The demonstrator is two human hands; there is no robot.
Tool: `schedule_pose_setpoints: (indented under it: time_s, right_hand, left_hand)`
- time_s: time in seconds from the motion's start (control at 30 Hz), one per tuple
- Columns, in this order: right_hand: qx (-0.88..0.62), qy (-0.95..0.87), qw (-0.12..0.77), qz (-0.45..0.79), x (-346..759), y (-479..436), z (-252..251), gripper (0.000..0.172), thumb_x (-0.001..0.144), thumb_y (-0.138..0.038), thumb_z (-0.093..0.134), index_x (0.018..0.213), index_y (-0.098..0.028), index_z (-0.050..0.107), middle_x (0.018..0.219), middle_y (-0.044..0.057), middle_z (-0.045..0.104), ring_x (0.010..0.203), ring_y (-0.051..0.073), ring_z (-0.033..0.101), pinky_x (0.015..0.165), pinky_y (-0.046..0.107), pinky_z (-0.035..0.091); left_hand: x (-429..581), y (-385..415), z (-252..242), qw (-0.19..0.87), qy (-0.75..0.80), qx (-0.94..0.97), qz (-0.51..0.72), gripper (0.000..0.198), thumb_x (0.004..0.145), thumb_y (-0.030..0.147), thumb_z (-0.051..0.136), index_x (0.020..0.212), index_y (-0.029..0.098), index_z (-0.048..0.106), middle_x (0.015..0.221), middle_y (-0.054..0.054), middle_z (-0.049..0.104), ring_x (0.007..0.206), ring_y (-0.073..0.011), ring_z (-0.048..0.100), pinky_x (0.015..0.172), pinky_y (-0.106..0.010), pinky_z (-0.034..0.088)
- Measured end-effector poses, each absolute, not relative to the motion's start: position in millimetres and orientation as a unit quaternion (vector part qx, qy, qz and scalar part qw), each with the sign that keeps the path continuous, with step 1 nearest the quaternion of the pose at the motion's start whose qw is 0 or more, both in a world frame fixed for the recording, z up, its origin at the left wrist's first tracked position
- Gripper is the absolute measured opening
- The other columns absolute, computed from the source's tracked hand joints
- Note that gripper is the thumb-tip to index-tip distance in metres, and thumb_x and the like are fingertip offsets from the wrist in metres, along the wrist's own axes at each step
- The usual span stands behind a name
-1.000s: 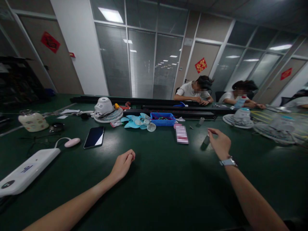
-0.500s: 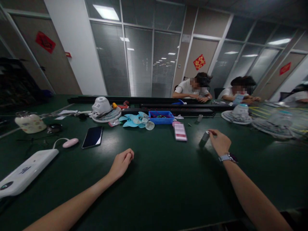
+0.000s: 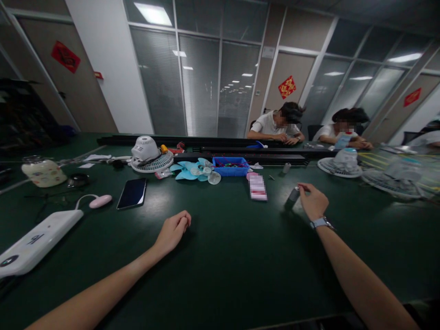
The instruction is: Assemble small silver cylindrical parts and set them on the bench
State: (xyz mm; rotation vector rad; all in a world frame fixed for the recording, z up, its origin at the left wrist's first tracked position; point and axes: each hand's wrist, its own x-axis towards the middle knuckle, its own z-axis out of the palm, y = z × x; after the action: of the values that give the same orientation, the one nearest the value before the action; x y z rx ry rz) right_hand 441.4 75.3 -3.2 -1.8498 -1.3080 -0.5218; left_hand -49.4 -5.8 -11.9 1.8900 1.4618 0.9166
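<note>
My left hand [image 3: 173, 231] rests on the dark green table [image 3: 227, 266] with its fingers curled in, and nothing shows in it. At the right, my right hand [image 3: 313, 200] has its fingertips pinched at the top end of a small grey cylinder [image 3: 294, 195], which leans slightly. A watch with a pale strap is on that wrist. Between the hands and farther back lies a pink and white packet [image 3: 257, 188]. Behind it stands a blue tray [image 3: 231, 170] with small wires and parts, beside light blue fan blades [image 3: 192, 171].
A phone [image 3: 132, 193], a white device [image 3: 37, 243] and a jar [image 3: 44, 173] are on the left. White fan parts [image 3: 146, 153] sit behind. A second small cylinder [image 3: 286, 168] stands farther back. Two people [image 3: 275, 126] lean over the table's far side.
My right hand has shifted very slightly left and stays at the cylinder's top. My left hand looks unchanged. The view has moved a little.
</note>
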Motion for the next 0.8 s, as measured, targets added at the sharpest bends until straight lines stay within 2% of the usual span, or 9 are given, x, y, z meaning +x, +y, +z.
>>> schedule_pose_setpoints:
  time_s: [0.3,0.5,0.57,0.67,0.73,0.8]
  right_hand:
    - [-0.733,-0.52,0.402,-0.176,445.6,76.9,-4.5,0.035,0.087,-0.042,0.05,0.105,-0.023,0.073,0.092,0.006,0.075,0.076,0.022,0.065,0.061,0.028,0.039]
    - [-0.746,-0.529,0.374,-0.153,444.7,75.0,-5.8,0.035,0.088,-0.042,0.049,0.109,-0.025,0.071,0.097,0.007,0.074,0.08,0.023,0.067,0.067,0.031,0.045]
    - [-0.745,-0.53,0.385,-0.126,446.0,76.1,-9.9,0.039,0.087,-0.046,0.051,0.115,-0.025,0.068,0.1,0.007,0.074,0.085,0.024,0.067,0.071,0.033,0.047]
    - [-0.734,-0.521,0.433,-0.053,449.7,80.0,-19.3,0.055,0.08,-0.05,0.06,0.125,-0.019,0.06,0.108,0.011,0.071,0.089,0.024,0.068,0.076,0.034,0.05]
    - [-0.732,-0.505,0.458,0.011,452.9,83.0,-25.1,0.063,0.074,-0.05,0.067,0.125,-0.014,0.059,0.11,0.015,0.07,0.09,0.025,0.068,0.076,0.035,0.052]
    - [-0.742,-0.481,0.464,0.059,455.7,85.2,-28.4,0.061,0.069,-0.047,0.071,0.118,-0.011,0.063,0.104,0.016,0.071,0.088,0.026,0.069,0.076,0.036,0.053]
  left_hand:
    - [-50.5,-6.4,-12.2,0.284,0.544,0.713,0.339,0.028,0.089,0.03,0.033,0.072,0.021,0.053,0.057,0.005,0.048,0.057,-0.0165,0.051,0.06,-0.027,0.035]
    - [-50.1,-6.7,-11.5,0.284,0.542,0.717,0.335,0.029,0.088,0.03,0.033,0.072,0.021,0.054,0.057,0.005,0.048,0.057,-0.0163,0.051,0.06,-0.026,0.036]
    - [-49.6,-6.5,-10.8,0.284,0.542,0.716,0.335,0.029,0.088,0.03,0.033,0.072,0.021,0.054,0.057,0.005,0.048,0.056,-0.0162,0.051,0.06,-0.026,0.036]
    - [-48.8,-6.1,-10.2,0.283,0.541,0.715,0.34,0.028,0.088,0.029,0.033,0.072,0.021,0.054,0.056,0.005,0.048,0.056,-0.0159,0.051,0.059,-0.025,0.035]
    - [-48.5,-6.3,-10.3,0.281,0.539,0.716,0.343,0.028,0.088,0.03,0.034,0.071,0.021,0.055,0.056,0.005,0.049,0.056,-0.0159,0.051,0.059,-0.025,0.036]
    - [-48.5,-6.6,-10.6,0.279,0.538,0.718,0.344,0.028,0.088,0.029,0.034,0.071,0.021,0.055,0.056,0.005,0.049,0.056,-0.016,0.052,0.059,-0.025,0.036]
